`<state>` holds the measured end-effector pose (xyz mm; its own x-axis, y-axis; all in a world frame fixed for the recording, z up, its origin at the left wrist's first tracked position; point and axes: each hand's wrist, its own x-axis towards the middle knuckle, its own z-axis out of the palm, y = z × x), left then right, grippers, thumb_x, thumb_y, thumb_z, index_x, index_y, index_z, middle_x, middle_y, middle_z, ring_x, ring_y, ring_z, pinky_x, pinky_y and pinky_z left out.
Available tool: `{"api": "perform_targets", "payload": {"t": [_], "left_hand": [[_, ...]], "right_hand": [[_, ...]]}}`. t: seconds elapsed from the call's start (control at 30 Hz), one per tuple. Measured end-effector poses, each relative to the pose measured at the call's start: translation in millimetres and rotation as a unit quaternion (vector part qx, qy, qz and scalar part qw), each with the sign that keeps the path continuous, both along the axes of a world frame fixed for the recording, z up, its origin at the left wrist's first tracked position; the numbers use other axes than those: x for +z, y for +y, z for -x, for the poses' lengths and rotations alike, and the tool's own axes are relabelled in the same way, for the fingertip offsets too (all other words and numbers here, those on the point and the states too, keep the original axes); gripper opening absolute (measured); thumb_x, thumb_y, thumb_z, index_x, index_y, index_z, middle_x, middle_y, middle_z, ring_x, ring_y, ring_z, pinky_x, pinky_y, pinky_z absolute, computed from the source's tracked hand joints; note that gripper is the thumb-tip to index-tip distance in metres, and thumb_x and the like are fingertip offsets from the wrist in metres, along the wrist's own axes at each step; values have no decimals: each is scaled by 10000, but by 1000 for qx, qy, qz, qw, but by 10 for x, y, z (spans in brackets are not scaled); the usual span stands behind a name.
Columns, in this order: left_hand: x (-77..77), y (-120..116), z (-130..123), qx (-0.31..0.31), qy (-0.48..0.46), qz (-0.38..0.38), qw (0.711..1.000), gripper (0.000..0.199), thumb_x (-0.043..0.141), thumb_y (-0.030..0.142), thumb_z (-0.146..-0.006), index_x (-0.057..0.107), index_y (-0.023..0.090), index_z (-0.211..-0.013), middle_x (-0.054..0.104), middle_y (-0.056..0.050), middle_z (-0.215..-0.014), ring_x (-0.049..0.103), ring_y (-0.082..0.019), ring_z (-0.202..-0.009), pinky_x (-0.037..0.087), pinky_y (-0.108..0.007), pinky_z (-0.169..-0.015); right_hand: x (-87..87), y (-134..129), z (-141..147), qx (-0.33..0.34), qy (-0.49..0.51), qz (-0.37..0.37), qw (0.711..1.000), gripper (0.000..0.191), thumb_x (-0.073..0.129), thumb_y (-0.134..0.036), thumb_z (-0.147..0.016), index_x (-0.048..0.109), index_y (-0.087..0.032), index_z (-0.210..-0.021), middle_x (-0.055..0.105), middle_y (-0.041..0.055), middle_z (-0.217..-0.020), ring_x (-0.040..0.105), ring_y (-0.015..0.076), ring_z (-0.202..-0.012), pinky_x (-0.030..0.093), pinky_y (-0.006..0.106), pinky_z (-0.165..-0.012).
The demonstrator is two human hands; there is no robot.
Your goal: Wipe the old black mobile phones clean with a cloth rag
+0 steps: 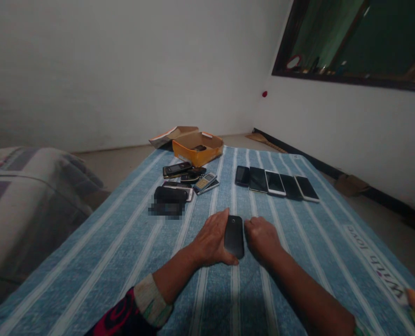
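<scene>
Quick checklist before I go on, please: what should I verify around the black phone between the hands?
Left hand on black phone: ok, touching its edge.
Right hand on black phone: cannot tell, contact unclear.
Black phone lying on striped cloth: ok.
Row of five phones clear of the hands: ok.
Pile of phones clear of the hands: ok.
Blurred item beside the pile: cannot tell what it is.

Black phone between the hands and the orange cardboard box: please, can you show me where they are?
Black phone (234,237): head view, middle of its upper surface.
Orange cardboard box (193,156): head view, front wall.
</scene>
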<state>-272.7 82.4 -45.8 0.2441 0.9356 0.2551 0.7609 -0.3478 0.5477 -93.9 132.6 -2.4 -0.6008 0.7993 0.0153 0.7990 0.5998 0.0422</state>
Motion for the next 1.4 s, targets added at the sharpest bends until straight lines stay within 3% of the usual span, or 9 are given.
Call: {"api": "perform_targets", "payload": {"t": [0.1,0.17,0.3,0.43,0.57,0.7,0.83,1.03,1.4], "left_hand": [[25,-4,1,-20,1,-38,999,1433,907,444,-444,-6,174,-1516,367,-252,-1457,344,-468,-1358,319,-662,-1074],[56,-10,-2,-35,-9,-80,996,1406,900,384,-476,-27,186,-1516,377,-237,-1447,352,-463,-1350,333,-658,-1067],[140,-22,-19,-43,-14,-155,987,1301,832,244,-550,-37,181,-1517,352,-236,-1456,341,-456,-1356,355,-644,-1061],[199,-36,-39,-37,-7,-180,983,1217,779,228,-605,-20,175,-1521,342,-237,-1467,335,-455,-1362,359,-645,-1061],[205,-55,-59,-27,-2,-191,981,1186,759,231,-630,-19,173,-1524,309,-243,-1487,316,-448,-1378,365,-645,-1061],[194,-70,-81,-28,-1,-218,976,1157,753,219,-650,-3,146,-1523,322,-252,-1476,305,-432,-1390,363,-641,-1069],[208,-87,-90,-27,-5,-214,976,1164,765,219,-657,-8,154,-1524,311,-260,-1487,305,-440,-1391,364,-649,-1063],[229,-98,-86,-31,-9,-206,978,1177,772,226,-663,-26,166,-1526,291,-268,-1500,304,-451,-1389,358,-661,-1060],[202,-99,-128,-50,11,-208,977,1165,753,195,-658,-20,117,-1527,268,-284,-1507,267,-450,-1407,352,-644,-1080]], "right_hand": [[-86,43,-60,-39,117,1,992,392,443,-49,-846,628,-153,-1175,671,113,-993,589,226,-949,417,295,-775],[-130,93,-29,-58,250,46,965,428,425,-61,-830,624,-160,-1195,683,95,-1004,599,213,-937,430,292,-784],[-192,188,46,-56,509,223,829,257,460,-260,-872,696,-167,-914,671,24,-772,586,167,-689,442,261,-638],[-225,189,64,-79,628,343,694,301,610,-436,-810,691,-150,-859,646,6,-708,572,154,-624,438,248,-577],[-221,132,74,-93,670,398,620,377,698,-494,-742,691,-137,-863,649,18,-706,595,158,-618,461,250,-569],[-189,104,78,-97,686,428,580,389,731,-480,-726,696,-130,-890,647,17,-698,599,149,-597,466,246,-561],[-160,100,76,-101,694,434,566,373,747,-459,-719,705,-131,-891,660,17,-702,604,144,-603,467,245,-581],[-158,96,59,-91,696,411,581,358,746,-471,-715,706,-138,-840,648,7,-670,582,145,-581,447,243,-550],[-73,152,93,-100,664,280,686,328,772,-396,-657,743,-156,-878,712,29,-767,627,189,-712,500,305,-690]]}}
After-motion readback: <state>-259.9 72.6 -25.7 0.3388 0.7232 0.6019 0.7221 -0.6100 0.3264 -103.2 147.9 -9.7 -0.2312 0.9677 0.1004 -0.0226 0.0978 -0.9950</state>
